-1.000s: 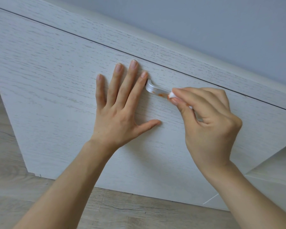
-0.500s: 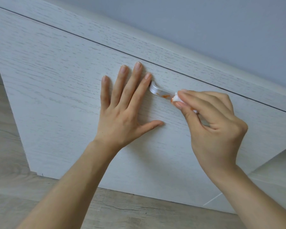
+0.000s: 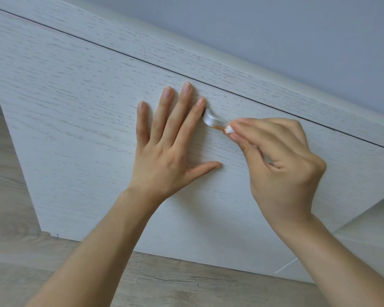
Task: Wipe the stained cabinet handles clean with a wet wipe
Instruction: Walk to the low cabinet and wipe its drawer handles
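Observation:
A silver handle sticks out of the white wood-grain cabinet door. An orange stain marks the handle's middle. My right hand pinches a small folded white wet wipe between thumb and fingers and presses it on the handle just right of the stain; the handle's right part is hidden behind this hand. My left hand lies flat on the door with fingers spread, its index fingertip touching the handle's left end.
Above the door runs the cabinet's white top edge, with a pale grey wall behind. Light wood flooring shows below and to the left. A lower white cabinet part sits at the right.
The view has shifted slightly, so both hands and the handle sit a little further right and lower. My right hand keeps the wipe at the stain; my left hand stays flat.

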`<state>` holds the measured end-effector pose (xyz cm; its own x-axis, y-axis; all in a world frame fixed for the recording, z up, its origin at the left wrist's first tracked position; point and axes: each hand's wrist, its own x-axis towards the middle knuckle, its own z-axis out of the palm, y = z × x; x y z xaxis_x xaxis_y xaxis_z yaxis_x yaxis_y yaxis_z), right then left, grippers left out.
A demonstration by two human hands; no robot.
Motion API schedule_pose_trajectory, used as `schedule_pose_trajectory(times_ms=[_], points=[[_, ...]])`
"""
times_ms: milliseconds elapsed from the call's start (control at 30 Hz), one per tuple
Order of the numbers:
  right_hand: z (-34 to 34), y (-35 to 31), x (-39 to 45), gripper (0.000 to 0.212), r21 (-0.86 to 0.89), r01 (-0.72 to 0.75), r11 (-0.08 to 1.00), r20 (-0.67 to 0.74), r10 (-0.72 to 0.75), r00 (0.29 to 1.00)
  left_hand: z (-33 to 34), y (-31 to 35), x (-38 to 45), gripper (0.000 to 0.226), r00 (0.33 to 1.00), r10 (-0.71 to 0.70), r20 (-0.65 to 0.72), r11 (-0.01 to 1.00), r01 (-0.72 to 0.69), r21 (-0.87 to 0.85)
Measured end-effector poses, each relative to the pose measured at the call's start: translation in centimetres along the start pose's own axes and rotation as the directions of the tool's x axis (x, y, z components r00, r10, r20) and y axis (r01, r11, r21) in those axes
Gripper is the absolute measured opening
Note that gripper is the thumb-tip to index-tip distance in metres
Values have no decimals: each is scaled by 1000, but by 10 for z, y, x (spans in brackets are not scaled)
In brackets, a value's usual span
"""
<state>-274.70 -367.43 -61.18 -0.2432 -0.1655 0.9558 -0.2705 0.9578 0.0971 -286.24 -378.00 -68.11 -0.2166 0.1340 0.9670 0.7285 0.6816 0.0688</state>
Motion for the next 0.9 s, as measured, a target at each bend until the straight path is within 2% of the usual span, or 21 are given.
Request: schedule_pose_trajectory(times_ms=[200, 500, 667, 900], points=[[-5, 0, -3, 8, 13, -44, 999, 1, 44, 999, -4, -4, 1, 93, 998, -13, -58, 1000, 12, -9], [8, 1, 3, 6, 2, 98, 995, 1, -98, 995, -1, -10, -2, 101, 997, -72, -31, 997, 73, 29], [13, -3, 4, 7, -10, 113, 994, -25, -113, 993, 1, -10, -1, 102, 997, -72, -36, 997, 73, 28], [11, -10, 1, 7, -8, -28, 1000, -41, 28, 999, 0, -10, -2, 101, 997, -75, -27, 997, 75, 19]])
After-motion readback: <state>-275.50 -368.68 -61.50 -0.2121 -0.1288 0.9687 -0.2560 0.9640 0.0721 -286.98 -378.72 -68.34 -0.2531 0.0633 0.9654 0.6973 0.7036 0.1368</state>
